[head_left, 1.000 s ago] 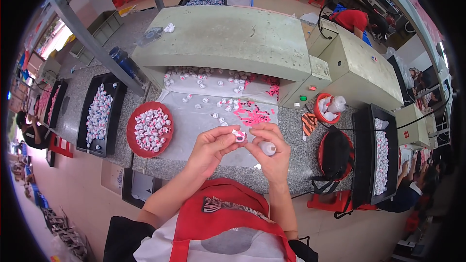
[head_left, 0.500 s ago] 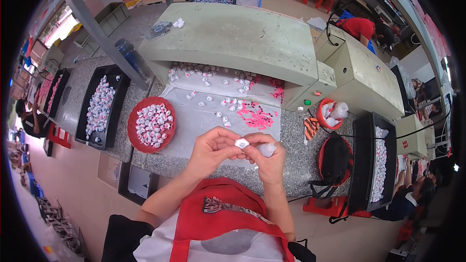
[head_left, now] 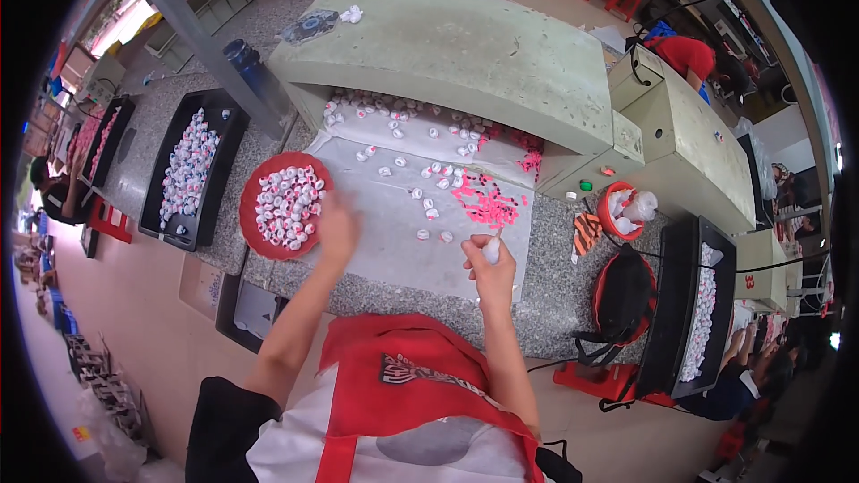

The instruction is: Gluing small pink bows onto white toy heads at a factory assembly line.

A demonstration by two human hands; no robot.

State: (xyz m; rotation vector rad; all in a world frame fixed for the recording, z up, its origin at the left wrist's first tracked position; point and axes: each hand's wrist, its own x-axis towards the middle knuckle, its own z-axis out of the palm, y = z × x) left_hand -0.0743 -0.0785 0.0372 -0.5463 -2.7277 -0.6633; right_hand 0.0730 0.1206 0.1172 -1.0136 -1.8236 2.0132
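My left hand (head_left: 338,231), smeared by motion, is at the right rim of a red scalloped bowl (head_left: 247,224). Small round white pieces with pink marks (head_left: 284,206) fill the bowl. My right hand (head_left: 494,279) is closed on a small whitish squeeze bottle (head_left: 491,251), whose thin tip points up toward a patch of small pink pieces (head_left: 488,206). Both the pink pieces and several scattered white pieces (head_left: 429,213) lie on a white sheet (head_left: 358,197) in front of me. Whether the left fingers hold anything is hidden by the blur.
A pale green machine housing (head_left: 447,45) arches over the sheet's far part. Black trays of pieces stand left (head_left: 225,139) and right (head_left: 671,304). On the right are a red cup with clear plastic (head_left: 624,231), a striped cloth (head_left: 586,234) and a black bag (head_left: 626,291).
My hands have parted. The left has swung left to the bowl; the right has turned the bottle upright near the pink pieces. Two white pieces now show on the sheet's near part.
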